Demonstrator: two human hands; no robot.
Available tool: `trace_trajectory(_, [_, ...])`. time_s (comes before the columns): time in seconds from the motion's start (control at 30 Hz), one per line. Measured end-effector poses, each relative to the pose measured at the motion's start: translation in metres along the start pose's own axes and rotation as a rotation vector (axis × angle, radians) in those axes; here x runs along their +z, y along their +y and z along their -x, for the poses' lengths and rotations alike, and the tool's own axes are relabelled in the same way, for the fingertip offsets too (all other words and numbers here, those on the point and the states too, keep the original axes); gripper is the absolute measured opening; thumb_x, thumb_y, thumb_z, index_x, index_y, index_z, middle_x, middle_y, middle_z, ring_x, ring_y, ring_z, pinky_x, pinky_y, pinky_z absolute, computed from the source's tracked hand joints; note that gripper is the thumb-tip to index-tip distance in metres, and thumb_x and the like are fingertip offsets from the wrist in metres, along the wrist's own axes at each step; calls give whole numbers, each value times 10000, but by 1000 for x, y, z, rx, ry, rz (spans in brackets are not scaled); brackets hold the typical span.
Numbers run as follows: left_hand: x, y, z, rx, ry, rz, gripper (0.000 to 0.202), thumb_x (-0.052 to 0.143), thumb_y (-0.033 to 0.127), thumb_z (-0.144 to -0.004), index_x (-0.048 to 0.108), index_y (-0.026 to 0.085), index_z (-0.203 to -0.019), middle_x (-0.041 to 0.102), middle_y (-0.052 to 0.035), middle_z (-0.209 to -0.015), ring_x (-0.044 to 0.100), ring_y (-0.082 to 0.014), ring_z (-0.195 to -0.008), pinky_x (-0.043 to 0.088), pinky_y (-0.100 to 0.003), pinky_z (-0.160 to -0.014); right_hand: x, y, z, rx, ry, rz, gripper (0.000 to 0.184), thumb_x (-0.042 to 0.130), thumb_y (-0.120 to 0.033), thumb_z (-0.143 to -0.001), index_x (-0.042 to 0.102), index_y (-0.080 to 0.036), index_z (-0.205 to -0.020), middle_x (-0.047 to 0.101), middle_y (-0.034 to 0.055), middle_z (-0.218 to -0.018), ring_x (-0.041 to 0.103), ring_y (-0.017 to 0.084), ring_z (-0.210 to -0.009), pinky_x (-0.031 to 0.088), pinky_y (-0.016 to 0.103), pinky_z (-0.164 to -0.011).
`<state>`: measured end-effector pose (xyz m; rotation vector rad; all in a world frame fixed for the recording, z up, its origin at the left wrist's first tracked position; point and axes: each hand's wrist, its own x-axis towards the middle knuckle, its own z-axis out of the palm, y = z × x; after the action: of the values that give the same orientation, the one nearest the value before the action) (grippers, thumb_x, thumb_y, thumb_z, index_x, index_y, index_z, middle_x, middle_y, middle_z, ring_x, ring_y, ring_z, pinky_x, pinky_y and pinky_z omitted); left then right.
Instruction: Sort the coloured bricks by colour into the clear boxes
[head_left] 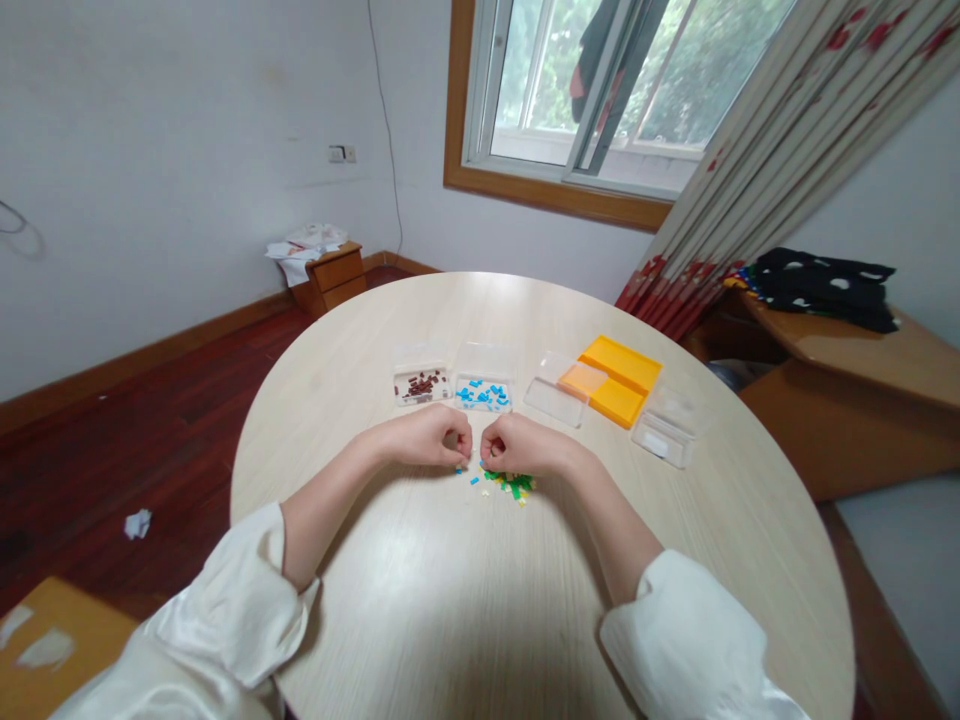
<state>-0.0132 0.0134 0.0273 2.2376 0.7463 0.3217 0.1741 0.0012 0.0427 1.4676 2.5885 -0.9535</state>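
My left hand (433, 436) is closed in a pinch low over the table, near a few loose blue pieces (474, 481). Facing it, my right hand (517, 443) is also pinched, at the edge of a small pile of green and yellow pieces (516, 486). What the fingertips hold, if anything, is too small to make out. Just beyond the hands stand two clear plastic boxes: one with brown pieces (422, 385), the other with blue pieces (484, 394). My right hand partly hides the pile.
The round wooden table (420, 600) fills the middle. Right of the boxes lie a clear plastic box (556, 390), an orange open case (621, 372) and another clear box (664, 440). A side table (847, 380) with black cloth stands at right.
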Motion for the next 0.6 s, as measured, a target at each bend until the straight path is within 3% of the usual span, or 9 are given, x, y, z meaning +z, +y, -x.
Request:
trace_trajectory(0.13, [-1,-1,0,35,-67,-33,75,601,128,-670,659,137,-717,638,-17,-740,554,-113,-680,425,-219,-648,-1,0,0,-4,5,14,125,534,-65,-634,631,-144,-628,530,-32,-531,425,68,-485,307,191,-474])
trace_trajectory(0.23, [0,0,0,32,-95,-98,132,588,95,-649,676,149,-730,628,-9,-731,549,-111,-671,426,-216,-649,-7,0,3,-23,90,7,125,526,-83,-659,637,-140,-648,512,-37,-532,416,71,-493,296,192,-484])
trace_trajectory(0.47, [2,1,0,11,-83,-190,176,566,66,-625,683,150,-726,609,-5,-694,537,-109,-638,419,-201,-609,-9,7,-4,-73,713,-80,160,519,-214,-758,665,-149,-750,502,-30,-556,424,93,-533,313,206,-549])
trace_trajectory(0.6, [2,2,0,32,-82,-206,172,549,52,-622,677,145,-689,601,-8,-680,530,-106,-615,417,-201,-601,-7,14,-9,-13,895,-71,211,496,-259,-787,675,-147,-796,546,4,-593,463,122,-561,333,230,-570])
